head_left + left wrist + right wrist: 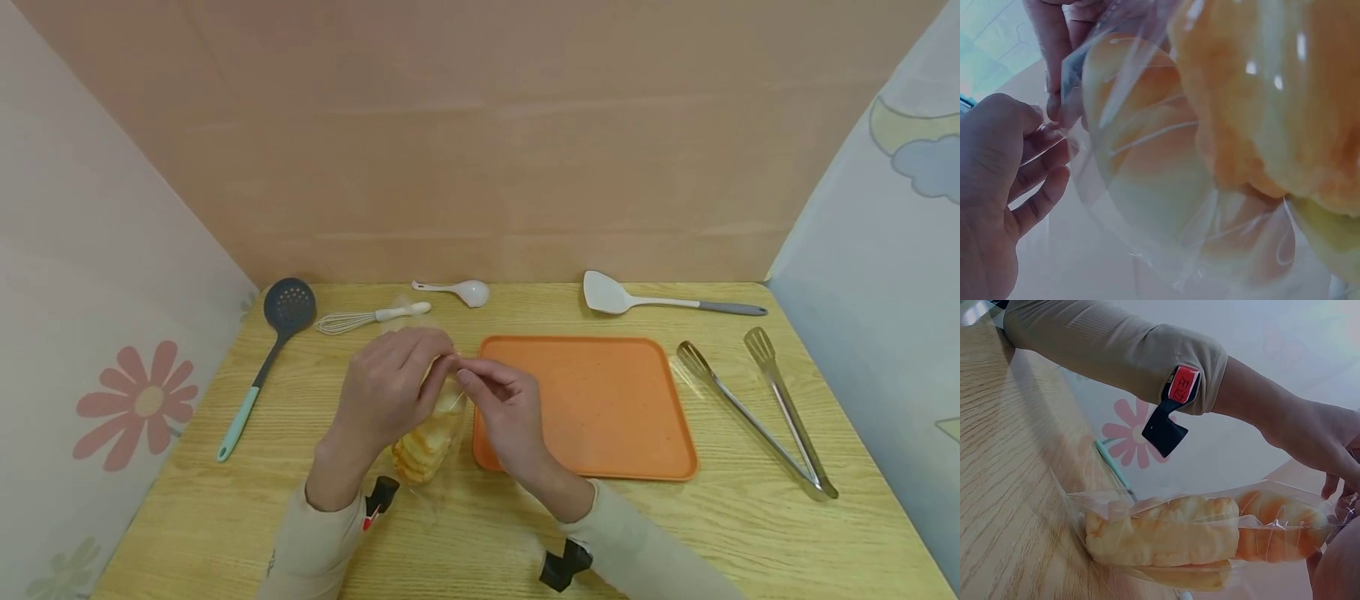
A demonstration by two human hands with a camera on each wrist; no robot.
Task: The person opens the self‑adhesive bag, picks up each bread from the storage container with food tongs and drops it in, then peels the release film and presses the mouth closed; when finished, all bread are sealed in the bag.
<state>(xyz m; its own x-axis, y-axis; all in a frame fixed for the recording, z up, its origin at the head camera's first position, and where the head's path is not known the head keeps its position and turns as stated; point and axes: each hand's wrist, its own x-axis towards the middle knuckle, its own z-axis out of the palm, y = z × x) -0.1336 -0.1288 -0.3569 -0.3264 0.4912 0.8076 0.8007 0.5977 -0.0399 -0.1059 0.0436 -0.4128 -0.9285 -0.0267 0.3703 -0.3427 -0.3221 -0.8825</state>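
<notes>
A clear plastic bag (1275,522) holds several golden-brown bread pieces (1163,531), seen large through the film in the left wrist view. It stands upright, its lower end close over the wooden table (1016,469). My left hand (393,383) pinches the top edge of the bag between thumb and fingers. Opposite it, my right hand (513,417) pinches the same edge, fingertips meeting those of the left. In the head view the left hand hides part of the bag. The right hand overlaps the left side of an orange tray (585,408).
At the left lies a skimmer (289,308) with a mint handle. A whisk (352,322) and a white spoon (471,292) lie at the back. A white turner (607,293) is behind the tray, and metal tongs (765,429) lie spread at the right. Walls border three sides.
</notes>
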